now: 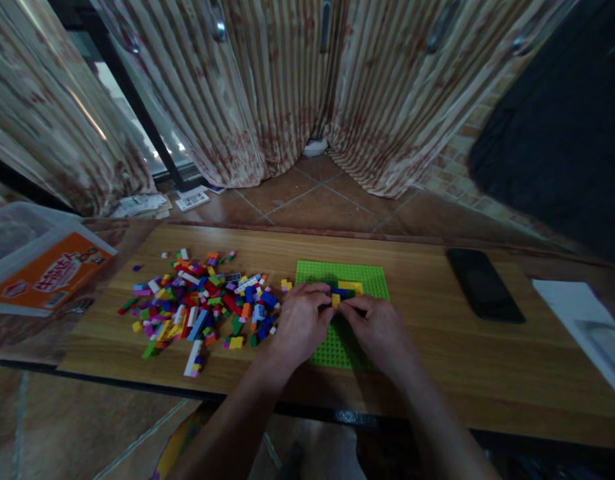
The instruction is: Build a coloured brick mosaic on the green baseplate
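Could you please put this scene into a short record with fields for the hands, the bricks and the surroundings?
Left hand: at a small yellow brick
Right hand: at the same brick, from the other side
Baseplate: green, studded, beneath the hands
Built bricks: yellow and blue among them, on the baseplate
Loose bricks: many colours, scattered left of the baseplate
Phone: black, flat on the table, right of the baseplate
Tub: orange label, far left
Background: striped curtains, tiled floor
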### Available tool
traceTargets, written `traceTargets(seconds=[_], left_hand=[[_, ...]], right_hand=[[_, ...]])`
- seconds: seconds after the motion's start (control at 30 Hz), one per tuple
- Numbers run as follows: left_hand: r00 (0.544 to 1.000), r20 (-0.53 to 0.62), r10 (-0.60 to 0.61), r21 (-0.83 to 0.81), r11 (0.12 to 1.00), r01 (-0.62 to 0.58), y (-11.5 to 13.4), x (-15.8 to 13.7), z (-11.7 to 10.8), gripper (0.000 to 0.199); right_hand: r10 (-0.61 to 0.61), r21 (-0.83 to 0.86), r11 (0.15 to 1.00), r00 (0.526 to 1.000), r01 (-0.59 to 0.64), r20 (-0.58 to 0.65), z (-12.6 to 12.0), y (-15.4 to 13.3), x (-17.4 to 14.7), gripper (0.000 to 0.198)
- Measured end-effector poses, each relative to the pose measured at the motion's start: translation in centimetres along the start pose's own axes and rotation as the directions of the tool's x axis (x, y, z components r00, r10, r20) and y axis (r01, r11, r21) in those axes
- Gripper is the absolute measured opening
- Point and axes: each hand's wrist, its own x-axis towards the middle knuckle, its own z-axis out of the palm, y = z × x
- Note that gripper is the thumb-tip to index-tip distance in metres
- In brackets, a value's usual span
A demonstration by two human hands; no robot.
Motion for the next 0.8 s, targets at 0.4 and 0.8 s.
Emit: traceTargets(seconds=[0.4, 0.8], left_hand=[[0.994, -0.035, -0.105, 0.026, 0.994, 0.106, 0.67, -0.41, 0.4, 0.011], [0.996, -0.059, -0.072, 0.004, 0.997, 0.072, 0.77, -0.36, 0.25, 0.011]], right_hand=[[0.029, -0.081, 0.996, 1.0, -0.029, 0.007, 0.05, -0.12, 0.16, 0.027], [0.081, -0.106, 0.991, 0.997, -0.082, -0.008, 0.3, 0.06, 0.49, 0.03]])
